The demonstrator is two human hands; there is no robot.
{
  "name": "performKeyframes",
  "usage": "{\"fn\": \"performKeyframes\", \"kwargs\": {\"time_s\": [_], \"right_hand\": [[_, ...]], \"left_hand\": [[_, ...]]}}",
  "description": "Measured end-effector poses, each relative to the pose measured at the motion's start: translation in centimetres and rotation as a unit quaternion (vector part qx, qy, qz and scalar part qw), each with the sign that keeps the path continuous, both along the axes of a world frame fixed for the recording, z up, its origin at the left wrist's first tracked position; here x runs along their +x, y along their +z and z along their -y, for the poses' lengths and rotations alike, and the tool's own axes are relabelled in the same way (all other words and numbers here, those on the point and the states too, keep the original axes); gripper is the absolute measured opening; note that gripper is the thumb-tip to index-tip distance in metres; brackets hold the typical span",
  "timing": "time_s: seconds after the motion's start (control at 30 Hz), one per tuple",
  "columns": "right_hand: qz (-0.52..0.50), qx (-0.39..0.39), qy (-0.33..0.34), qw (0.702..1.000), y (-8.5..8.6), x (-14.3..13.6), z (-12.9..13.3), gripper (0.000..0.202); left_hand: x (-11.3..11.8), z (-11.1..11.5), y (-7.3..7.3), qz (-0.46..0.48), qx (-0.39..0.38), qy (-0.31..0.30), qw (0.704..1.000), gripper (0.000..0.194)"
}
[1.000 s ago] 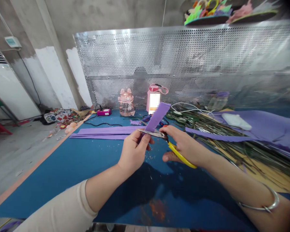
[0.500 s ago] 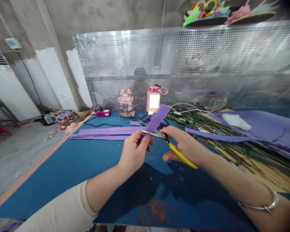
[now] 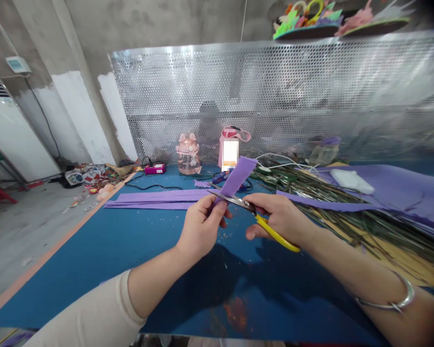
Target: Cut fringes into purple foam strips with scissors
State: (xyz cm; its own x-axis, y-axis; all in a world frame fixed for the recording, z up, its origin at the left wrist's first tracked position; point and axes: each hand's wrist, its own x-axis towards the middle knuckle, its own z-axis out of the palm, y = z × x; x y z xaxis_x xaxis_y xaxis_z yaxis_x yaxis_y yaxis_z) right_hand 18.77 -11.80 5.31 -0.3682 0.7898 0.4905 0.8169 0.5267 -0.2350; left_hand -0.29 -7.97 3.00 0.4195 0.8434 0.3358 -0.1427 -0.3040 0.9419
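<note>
Between the thumb and fingers of my left hand (image 3: 202, 221) is pinched a short purple strip (image 3: 240, 176), which slants up and to the right. My right hand (image 3: 282, 219) is closed round the handles of yellow-handled scissors (image 3: 277, 233). The metal blades cross the strip just above my left thumb, their tips pointing left and slightly parted. Long purple strips (image 3: 152, 198) lie on the blue tabletop (image 3: 130, 255) behind my left hand. Another purple strip (image 3: 325, 203) lies to the right, behind my right hand.
At the back stand a pink-lidded clear bottle (image 3: 189, 156) and a pink bottle with a strap (image 3: 220, 154). A magenta power socket (image 3: 155, 168) sits to their left. Bundled green stems (image 3: 347, 207) and a large purple sheet (image 3: 408, 188) cover the right side. A perforated metal panel (image 3: 275, 96) rises behind.
The scissors and my right hand have shifted slightly right, and the blade tips have parted a little. My left hand keeps its pinch on the purple strip.
</note>
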Motion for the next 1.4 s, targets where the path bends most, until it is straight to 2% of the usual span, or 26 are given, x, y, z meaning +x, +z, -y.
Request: {"fn": "performKeyframes", "kwargs": {"time_s": [0.37,0.53,0.73,1.4], "right_hand": [[-0.005,-0.02,-0.002,1.0,0.25,0.02,0.25,0.058],[0.013,-0.031,-0.025,0.999,0.28,-0.02,0.1,0.049],[0.027,-0.015,-0.002,1.0,0.08,-0.42,0.09,0.054],[-0.017,-0.04,0.007,0.999,0.17,-0.51,0.23,0.051]], "left_hand": [[0.06,0.03,-0.05,0.011,-0.012,-0.002,1.0,0.022],[0.02,-0.04,-0.01,0.012,-0.015,0.006,1.0,0.021],[0.18,-0.39,-0.04,0.054,-0.034,0.036,0.997,0.017],[0.04,-0.14,-0.34,0.026,0.003,0.016,1.0,0.021]]}}
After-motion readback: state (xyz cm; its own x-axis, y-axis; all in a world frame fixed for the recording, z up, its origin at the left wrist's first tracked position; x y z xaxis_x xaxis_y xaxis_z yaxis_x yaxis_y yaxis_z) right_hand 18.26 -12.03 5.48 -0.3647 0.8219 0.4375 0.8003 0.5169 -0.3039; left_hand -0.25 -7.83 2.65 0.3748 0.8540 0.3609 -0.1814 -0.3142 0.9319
